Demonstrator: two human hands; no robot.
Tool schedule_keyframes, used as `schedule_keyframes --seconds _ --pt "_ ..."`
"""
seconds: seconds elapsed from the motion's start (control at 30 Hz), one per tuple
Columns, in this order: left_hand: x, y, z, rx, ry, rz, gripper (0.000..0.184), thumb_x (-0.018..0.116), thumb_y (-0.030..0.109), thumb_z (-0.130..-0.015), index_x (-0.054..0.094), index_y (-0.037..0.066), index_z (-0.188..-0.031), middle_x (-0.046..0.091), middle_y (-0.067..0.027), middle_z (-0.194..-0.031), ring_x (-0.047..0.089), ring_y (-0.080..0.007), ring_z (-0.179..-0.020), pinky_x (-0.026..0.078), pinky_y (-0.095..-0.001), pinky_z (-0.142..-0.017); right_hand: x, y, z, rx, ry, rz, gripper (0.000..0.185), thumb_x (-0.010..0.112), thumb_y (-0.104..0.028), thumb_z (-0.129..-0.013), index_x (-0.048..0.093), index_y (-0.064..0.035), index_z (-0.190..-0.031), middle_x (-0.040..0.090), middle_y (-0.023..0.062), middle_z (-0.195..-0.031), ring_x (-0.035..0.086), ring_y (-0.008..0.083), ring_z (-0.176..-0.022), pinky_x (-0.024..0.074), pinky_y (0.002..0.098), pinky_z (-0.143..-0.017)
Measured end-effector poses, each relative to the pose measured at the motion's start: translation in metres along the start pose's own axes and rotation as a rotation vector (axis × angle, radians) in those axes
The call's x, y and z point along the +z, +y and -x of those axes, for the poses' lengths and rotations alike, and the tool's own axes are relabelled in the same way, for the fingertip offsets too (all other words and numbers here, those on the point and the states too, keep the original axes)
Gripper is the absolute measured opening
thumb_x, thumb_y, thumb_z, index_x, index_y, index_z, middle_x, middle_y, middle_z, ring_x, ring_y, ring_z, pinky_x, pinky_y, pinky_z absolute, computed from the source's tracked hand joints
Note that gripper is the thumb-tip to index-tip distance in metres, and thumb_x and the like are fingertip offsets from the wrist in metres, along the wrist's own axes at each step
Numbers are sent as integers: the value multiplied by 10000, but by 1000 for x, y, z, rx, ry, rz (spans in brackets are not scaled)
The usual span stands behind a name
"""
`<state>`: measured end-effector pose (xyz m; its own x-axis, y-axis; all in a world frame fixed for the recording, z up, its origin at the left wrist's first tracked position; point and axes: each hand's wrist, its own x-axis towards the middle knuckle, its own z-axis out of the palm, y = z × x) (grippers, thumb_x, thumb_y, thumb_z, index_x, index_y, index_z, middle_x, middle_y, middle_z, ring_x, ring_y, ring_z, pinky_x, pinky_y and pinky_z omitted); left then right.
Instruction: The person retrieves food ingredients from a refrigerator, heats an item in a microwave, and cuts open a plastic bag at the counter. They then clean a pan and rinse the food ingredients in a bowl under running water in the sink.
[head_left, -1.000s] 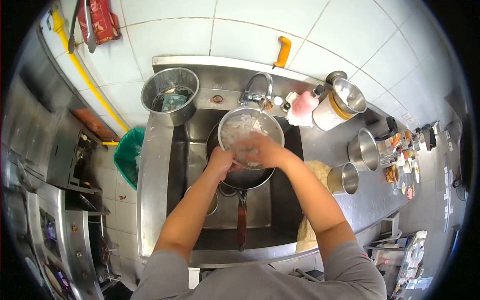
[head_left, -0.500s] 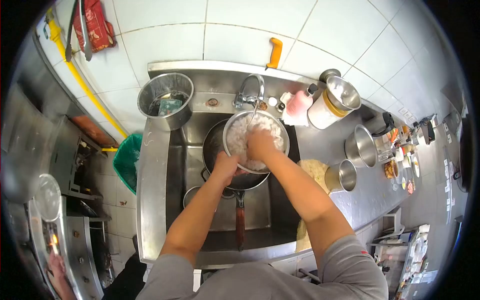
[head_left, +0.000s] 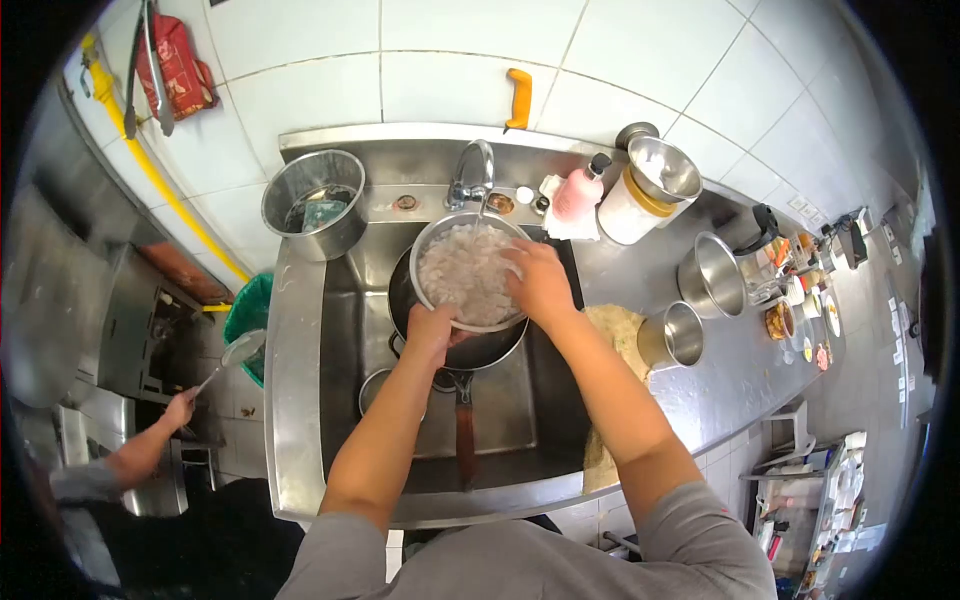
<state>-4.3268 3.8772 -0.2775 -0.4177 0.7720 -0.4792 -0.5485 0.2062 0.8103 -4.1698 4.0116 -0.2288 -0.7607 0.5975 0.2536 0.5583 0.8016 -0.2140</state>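
Note:
A metal bowl (head_left: pixel 424 238) of pale, pinkish-white pieces (head_left: pixel 465 275) in water is held over the sink, beneath the faucet (head_left: pixel 474 175). Water from the spout runs into it. The pieces are too small to name surely. My left hand (head_left: pixel 433 335) is closed on the bowl's near-left rim. At the right side, my right hand (head_left: pixel 540 283) curls over the rim, fingertips inside by the pieces. Below the bowl, a dark pan (head_left: pixel 400 295) with a wooden handle (head_left: pixel 465 440) sits in the sink (head_left: pixel 340 400), partly hidden.
A large pot (head_left: pixel 318 205) stands left of the faucet. To the right are a pink soap bottle (head_left: pixel 578 192), a metal container (head_left: pixel 672 336), a steel bowl (head_left: pixel 712 275) and a tan cloth (head_left: pixel 618 335). A co-worker's hand (head_left: pixel 180 410) holds a ladle (head_left: pixel 243 347) near the green bin (head_left: pixel 250 310).
My right hand has moved from the middle of the pieces to the bowl's right rim. The co-worker's arm has come further in at left, with a ladle. The view has shifted slightly.

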Motion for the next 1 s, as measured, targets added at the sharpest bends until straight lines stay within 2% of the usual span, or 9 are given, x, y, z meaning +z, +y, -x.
schedule_keyframes --seconds 0.13,0.2,0.33,0.47,0.57,0.63,0.77,0.9,1.0 --pt "-10 -2 13 33 57 42 361 554 36 -866 597 -104 -1196 700 -221 -1055 735 -300 -794 641 -350 -616 23 2 74 389 650 -355 365 680 -184 -948 618 -40 -1277 611 199 -1290 560 372 -1194 445 445 -1039" --pt "-7 4 23 57 82 27 369 543 33 -875 583 -102 -1216 693 -222 -1083 733 -301 -825 648 -360 -646 76 6 133 770 558 -576 462 670 -270 -967 562 21 -1309 562 231 -1354 545 367 -1227 419 455 -1066" --pt "-2 4 38 110 136 64 359 527 16 -902 572 -93 -1241 686 -208 -1129 721 -306 -933 658 -373 -712 100 -47 197 1372 -339 -1732 707 503 -637 -1010 496 -65 -1426 592 185 -1314 582 313 -1174 453 510 -1034" --pt "2 0 48 52 115 151 335 551 30 -891 567 -131 -1185 686 -215 -1021 720 -298 -770 609 -311 -567 65 -71 180 1010 -544 -1911 797 499 -703 -980 463 -69 -1461 590 204 -1322 572 323 -1236 475 525 -1033" --pt "9 -7 59 109 127 100 310 562 38 -884 595 -118 -1149 697 -212 -982 719 -279 -730 579 -281 -525 31 -51 144 949 -226 -1782 755 488 -664 -1001 440 -80 -1478 603 219 -1306 605 350 -1226 517 534 -1002" --pt "12 0 79 67 114 -5 289 570 45 -879 612 -107 -1121 704 -212 -937 710 -258 -668 535 -251 -472 2 -21 130 805 -434 -2092 683 583 -490 -1007 389 -49 -1490 574 209 -1348 654 342 -1121 569 511 -941" --pt "2 -21 84 -60 -47 -115 288 582 55 -891 603 -78 -1145 701 -177 -860 674 -225 -569 495 -237 -425 -7 -4 132 905 -409 -1869 548 515 -188 -987 375 43 -1464 583 250 -1349 672 370 -1118 605 512 -878" --pt "-11 -52 104 -130 -131 -4 454 725 266 -951 564 -35 -1251 704 -168 -1075 730 -245 -872 606 -336 -684 0 6 170 922 -331 -1873 540 481 -120 -954 380 51 -1456 594 255 -1328 688 369 -1073 621 512 -849" --pt "-39 -101 112 388 72 -357 552 736 390 -957 548 3 -1302 688 -136 -1153 702 -283 -1045 583 -425 -877 -15 14 195 1008 -222 -1879 553 469 -74 -912 393 55 -1445 602 256 -1316 691 376 -1057 630 504 -817"
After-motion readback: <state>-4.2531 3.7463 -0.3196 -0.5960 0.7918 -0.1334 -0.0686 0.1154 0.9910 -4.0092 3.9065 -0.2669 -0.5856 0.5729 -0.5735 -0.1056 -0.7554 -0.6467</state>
